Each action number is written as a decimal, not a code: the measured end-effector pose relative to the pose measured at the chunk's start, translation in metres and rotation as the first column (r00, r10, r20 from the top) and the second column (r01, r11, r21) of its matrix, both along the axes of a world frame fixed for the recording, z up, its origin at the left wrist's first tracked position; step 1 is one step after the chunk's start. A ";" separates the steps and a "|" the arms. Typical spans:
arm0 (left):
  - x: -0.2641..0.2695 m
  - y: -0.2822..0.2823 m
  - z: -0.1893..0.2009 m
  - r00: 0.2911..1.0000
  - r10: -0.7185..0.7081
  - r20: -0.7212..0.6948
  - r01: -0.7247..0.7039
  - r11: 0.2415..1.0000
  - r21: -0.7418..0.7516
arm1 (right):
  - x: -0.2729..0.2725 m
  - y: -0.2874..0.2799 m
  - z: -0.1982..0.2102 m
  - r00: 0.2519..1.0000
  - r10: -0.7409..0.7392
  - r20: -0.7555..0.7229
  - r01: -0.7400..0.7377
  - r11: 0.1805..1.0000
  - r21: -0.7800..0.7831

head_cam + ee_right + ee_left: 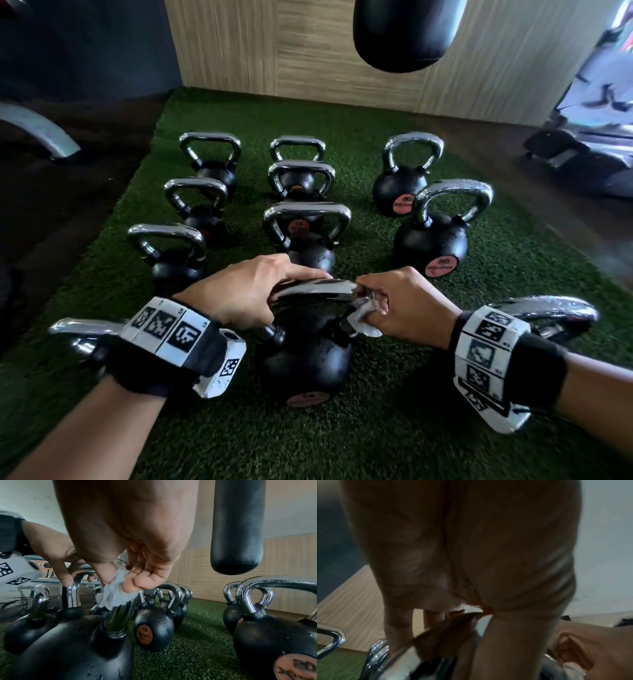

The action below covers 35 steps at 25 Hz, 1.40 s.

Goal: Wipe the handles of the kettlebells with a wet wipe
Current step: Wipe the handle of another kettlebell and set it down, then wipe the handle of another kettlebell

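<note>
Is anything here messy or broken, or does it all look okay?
Nothing looks broken or knocked over. The kettlebells stand upright in rows on the green turf. The only odd bit: water droplets speckle the nearest kettlebell being wiped with the wet wipe, probably just from cleaning.

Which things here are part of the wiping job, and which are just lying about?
In the job:
- wet wipe, held by the right hand
- near kettlebell's handle, steadied by the left hand
- other kettlebells on the turf

Just there:
- hanging punch bag
- wooden wall
- green turf mat
</note>
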<state>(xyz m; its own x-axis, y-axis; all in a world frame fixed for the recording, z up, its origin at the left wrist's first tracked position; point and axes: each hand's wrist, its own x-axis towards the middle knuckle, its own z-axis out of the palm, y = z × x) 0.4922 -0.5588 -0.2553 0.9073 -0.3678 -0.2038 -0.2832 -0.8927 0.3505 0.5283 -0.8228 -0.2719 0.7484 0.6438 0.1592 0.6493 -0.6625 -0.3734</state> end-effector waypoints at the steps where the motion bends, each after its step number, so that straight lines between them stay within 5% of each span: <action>1: -0.001 0.000 -0.002 1.000 -0.009 0.024 0.009 1.000 -0.009 | -0.002 0.000 0.001 1.000 -0.018 -0.010 0.018 1.000 -0.007; 10: 0.004 -0.082 0.023 0.953 -0.032 0.303 0.119 0.955 -0.271 | -0.016 -0.066 0.040 0.942 -0.336 0.019 0.333 0.939 0.084; 16: 0.012 -0.156 0.009 0.969 -0.131 0.208 0.189 0.938 -0.292 | -0.020 -0.164 0.073 0.872 -0.479 0.097 0.469 0.877 0.106; 22: 0.028 -0.219 -0.018 0.968 -0.175 -0.180 0.124 0.956 -0.266 | -0.007 -0.230 0.070 0.917 -0.375 0.139 0.354 0.923 0.153; 28: 0.047 -0.254 -0.035 0.999 -0.033 -0.016 0.029 0.970 -0.240 | 0.027 -0.266 0.061 0.980 -0.193 0.056 0.185 0.975 0.125; 32: 0.049 -0.263 -0.074 0.986 0.048 -0.162 -0.111 0.908 -0.405 | 0.041 -0.269 0.056 0.999 -0.046 0.021 0.041 0.980 0.194; 35: 0.039 -0.277 -0.112 0.988 0.097 -0.123 -0.139 0.902 -0.409 | 0.046 -0.271 0.049 1.000 0.013 0.021 -0.017 0.969 0.246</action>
